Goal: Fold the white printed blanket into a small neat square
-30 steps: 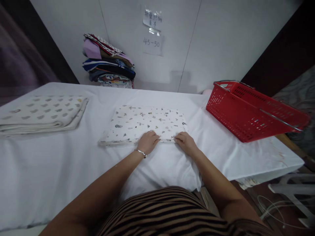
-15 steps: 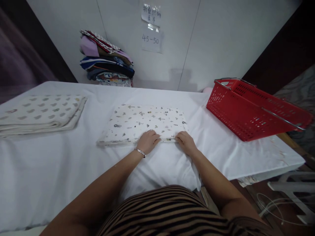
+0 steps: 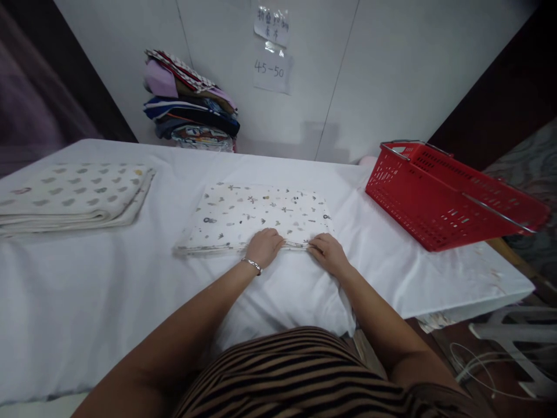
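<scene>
A white cloth [image 3: 256, 215] with small grey and dark prints lies folded flat in several layers in front of me. At its near edge, right of the middle, my left hand [image 3: 264, 247] is closed on the layers, a silver bracelet round the wrist. Close to the near right corner, my right hand [image 3: 327, 251] pinches the same edge, fingers bent over it. A short stretch of the layered edge shows between the two hands. The fingertips under the edge are hidden.
The cloth lies on a table with a white cover [image 3: 130, 302]. A thicker folded cloth [image 3: 82, 194] with grey prints sits at the left. At the right stands a red basket [image 3: 435, 203] with metal handles. Stacked fabrics [image 3: 191, 110] rise by the wall, near paper signs [image 3: 270, 68].
Both hands stay at the near edge of the cloth, with only slight shifts of the fingers. The view has moved a little.
</scene>
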{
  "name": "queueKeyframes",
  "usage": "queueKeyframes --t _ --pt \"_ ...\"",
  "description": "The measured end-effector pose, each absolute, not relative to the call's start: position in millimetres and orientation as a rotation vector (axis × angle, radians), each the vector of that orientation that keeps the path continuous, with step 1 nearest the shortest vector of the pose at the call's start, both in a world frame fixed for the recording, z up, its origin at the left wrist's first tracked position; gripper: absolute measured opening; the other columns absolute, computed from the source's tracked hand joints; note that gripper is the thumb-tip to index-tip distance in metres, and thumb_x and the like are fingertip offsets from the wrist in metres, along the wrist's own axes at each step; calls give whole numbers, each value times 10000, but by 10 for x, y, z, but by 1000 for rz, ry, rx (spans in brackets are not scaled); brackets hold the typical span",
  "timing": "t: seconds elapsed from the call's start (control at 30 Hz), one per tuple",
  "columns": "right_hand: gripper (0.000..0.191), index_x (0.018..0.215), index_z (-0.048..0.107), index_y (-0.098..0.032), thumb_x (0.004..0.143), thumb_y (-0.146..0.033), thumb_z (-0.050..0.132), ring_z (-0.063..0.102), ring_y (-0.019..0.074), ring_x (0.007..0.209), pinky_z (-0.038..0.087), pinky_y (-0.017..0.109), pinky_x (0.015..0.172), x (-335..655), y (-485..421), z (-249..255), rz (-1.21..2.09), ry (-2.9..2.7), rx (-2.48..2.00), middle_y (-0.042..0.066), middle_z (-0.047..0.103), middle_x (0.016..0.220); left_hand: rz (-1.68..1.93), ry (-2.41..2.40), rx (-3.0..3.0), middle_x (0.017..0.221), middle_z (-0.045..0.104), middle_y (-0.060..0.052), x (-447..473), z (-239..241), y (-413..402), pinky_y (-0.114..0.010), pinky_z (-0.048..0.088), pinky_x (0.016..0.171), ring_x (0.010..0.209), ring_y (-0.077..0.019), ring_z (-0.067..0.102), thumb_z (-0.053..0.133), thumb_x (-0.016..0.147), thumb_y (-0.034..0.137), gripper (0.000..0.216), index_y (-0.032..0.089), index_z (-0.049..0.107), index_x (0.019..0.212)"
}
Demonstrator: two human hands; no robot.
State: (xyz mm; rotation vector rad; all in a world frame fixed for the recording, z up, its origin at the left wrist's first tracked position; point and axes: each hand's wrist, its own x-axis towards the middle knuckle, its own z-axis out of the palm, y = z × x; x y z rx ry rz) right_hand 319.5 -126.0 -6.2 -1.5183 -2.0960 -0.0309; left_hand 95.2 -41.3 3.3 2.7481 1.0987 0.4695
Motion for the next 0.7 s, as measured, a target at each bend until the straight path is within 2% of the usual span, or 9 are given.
queueKeyframes --t 0.3,0.6,0.7 --pt "199 904 651 -223 905 -289 463 531 193 853 439 317 733 3182 -1228 -119 -46 -2040 -1543 67 613 887 494 1116 2706 809 605 -58 971 29 -385 -317 410 740 808 -169 530 406 901 285 307 170 657 764" --pt "218 904 642 -215 911 -265 430 517 210 848 420 354 756 3162 -1204 -101 -91 -1983 -1576 77 613 884 540 1095 2746 815 594 -60 959 -3 -390 -322 393 728 802 -170 518 405 906 289 297 173 641 768" --pt "203 887 631 -215 910 -266 435 518 204 837 421 342 748 3170 -1199 -118 -54 -1962 -1564 70 608 867 552 1109 2752 841 596 -59 952 6 -415 -319 383 723 817 -173 511 415 904 289 266 177 640 818"
